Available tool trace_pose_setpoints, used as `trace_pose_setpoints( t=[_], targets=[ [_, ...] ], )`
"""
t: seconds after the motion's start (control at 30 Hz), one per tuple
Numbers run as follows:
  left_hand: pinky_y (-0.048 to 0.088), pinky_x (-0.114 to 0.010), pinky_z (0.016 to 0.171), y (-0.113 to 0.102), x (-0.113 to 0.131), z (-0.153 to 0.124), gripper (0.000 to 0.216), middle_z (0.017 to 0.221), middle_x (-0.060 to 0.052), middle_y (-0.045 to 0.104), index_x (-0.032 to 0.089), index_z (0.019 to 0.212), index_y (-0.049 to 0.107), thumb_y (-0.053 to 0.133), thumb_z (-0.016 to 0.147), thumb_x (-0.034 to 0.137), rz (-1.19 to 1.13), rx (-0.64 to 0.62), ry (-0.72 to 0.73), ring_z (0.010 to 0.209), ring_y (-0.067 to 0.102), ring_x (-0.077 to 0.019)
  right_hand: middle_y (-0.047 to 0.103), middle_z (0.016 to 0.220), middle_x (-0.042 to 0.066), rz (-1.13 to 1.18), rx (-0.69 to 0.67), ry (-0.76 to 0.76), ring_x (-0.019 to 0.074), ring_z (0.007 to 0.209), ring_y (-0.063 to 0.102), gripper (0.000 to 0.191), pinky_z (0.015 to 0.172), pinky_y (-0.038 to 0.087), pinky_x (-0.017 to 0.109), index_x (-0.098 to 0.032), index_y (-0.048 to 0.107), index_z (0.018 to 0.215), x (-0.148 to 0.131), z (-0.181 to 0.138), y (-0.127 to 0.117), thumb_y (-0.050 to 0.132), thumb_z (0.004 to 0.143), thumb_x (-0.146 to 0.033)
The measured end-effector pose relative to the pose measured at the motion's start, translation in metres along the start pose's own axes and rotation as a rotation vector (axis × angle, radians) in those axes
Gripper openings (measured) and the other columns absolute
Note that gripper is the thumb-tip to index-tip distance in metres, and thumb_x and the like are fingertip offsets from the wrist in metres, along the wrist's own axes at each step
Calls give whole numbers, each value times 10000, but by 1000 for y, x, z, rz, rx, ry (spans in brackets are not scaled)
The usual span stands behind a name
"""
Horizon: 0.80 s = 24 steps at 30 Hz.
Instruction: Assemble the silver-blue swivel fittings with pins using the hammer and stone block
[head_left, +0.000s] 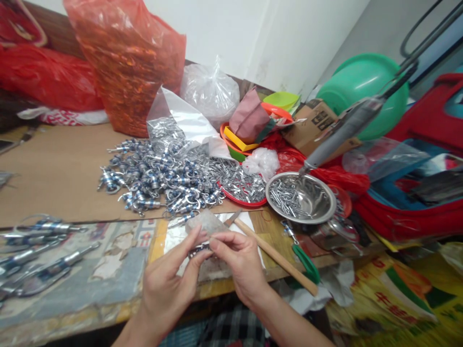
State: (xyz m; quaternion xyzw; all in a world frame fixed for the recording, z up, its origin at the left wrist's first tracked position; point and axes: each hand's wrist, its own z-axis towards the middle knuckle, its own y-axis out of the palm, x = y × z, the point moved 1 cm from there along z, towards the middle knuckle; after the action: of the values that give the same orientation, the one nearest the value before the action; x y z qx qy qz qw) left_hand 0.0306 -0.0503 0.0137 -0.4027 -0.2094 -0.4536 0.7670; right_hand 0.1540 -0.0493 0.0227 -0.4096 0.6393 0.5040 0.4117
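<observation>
My left hand (pixel 173 272) is closed around a small silver-and-dark metal fitting (pixel 199 248), pinched between thumb and fingers. Its far end meets the fingertips of my right hand (pixel 240 260), which are also pinched together; the fingers partly hide the piece. Under both hands lies a greyish block (pixel 208 222) on a white sheet. Beside my right hand a hammer with a wooden handle (pixel 277 255) rests slantwise. Just beyond is a heap of silver fittings with blue bands and rings (pixel 159 173).
A steel bowl (pixel 331 205) holds thin metal pins, with a grey arm-like tool (pixel 343 130) reaching down into it. Small metal clips fill a red tray (pixel 249 203). More fittings (pixel 47 255) lie at left. An orange bag (pixel 126 67) and a green basin (pixel 369 91) stand behind.
</observation>
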Motion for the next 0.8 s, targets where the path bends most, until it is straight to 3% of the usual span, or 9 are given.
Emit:
trace_pose_setpoints(
  t=[0.2, 0.33, 0.4, 0.5, 0.6, 0.67, 0.8],
  targets=[
    [526, -284, 778, -4, 4, -3, 364, 941, -93, 708, 112, 1092, 577, 578, 736, 188, -7, -52, -85, 803, 675, -201, 686, 716, 22, 10, -38, -25, 142, 662, 612, 88, 614, 490, 232, -171, 689, 639, 0, -1, 1, 723, 568, -211],
    [510, -282, 799, -5, 4, 0, 213, 921, -44, 720, 197, 909, 679, 600, 711, 207, -135, -68, -206, 811, 669, -193, 674, 764, 20, -88, -122, -119, 131, 626, 603, 24, 534, 491, 218, -178, 677, 659, -1, -2, -3, 669, 646, -197],
    [502, -278, 801, -5, 4, 4, 123, 867, -26, 730, 220, 780, 703, 610, 701, 236, -236, -93, -333, 809, 662, -188, 666, 806, 26, -262, -151, -316, 146, 703, 613, 81, 624, 510, 252, -193, 676, 766, -2, -5, -8, 622, 705, -185],
    [497, -269, 780, -6, 0, 8, 92, 796, -10, 723, 224, 700, 692, 628, 680, 288, -371, -110, -521, 785, 649, -180, 638, 943, 70, -621, -217, -791, 181, 891, 589, 311, 783, 489, 303, -192, 603, 1013, -3, -11, -16, 624, 707, -139],
    [482, -262, 771, -7, -3, 11, 108, 787, -8, 710, 219, 707, 680, 636, 671, 311, -404, -124, -569, 790, 631, -179, 630, 985, 104, -914, -355, -1174, 176, 925, 581, 341, 766, 492, 274, -167, 572, 1060, -4, -12, -24, 545, 740, -52],
    [475, -260, 758, -9, -4, 12, 120, 783, -8, 707, 221, 714, 679, 632, 674, 323, -370, -154, -546, 786, 625, -181, 638, 979, 109, -1012, -392, -1272, 170, 919, 588, 323, 743, 494, 261, -155, 584, 1044, -5, -10, -29, 485, 763, -29],
    [473, -268, 736, -15, -2, 15, 122, 763, -3, 709, 235, 695, 686, 624, 674, 339, -260, -201, -478, 746, 628, -186, 634, 1012, 105, -1029, -337, -1267, 161, 913, 594, 334, 721, 502, 260, -178, 568, 1083, -9, -4, -33, 481, 780, -66]
  ],
)
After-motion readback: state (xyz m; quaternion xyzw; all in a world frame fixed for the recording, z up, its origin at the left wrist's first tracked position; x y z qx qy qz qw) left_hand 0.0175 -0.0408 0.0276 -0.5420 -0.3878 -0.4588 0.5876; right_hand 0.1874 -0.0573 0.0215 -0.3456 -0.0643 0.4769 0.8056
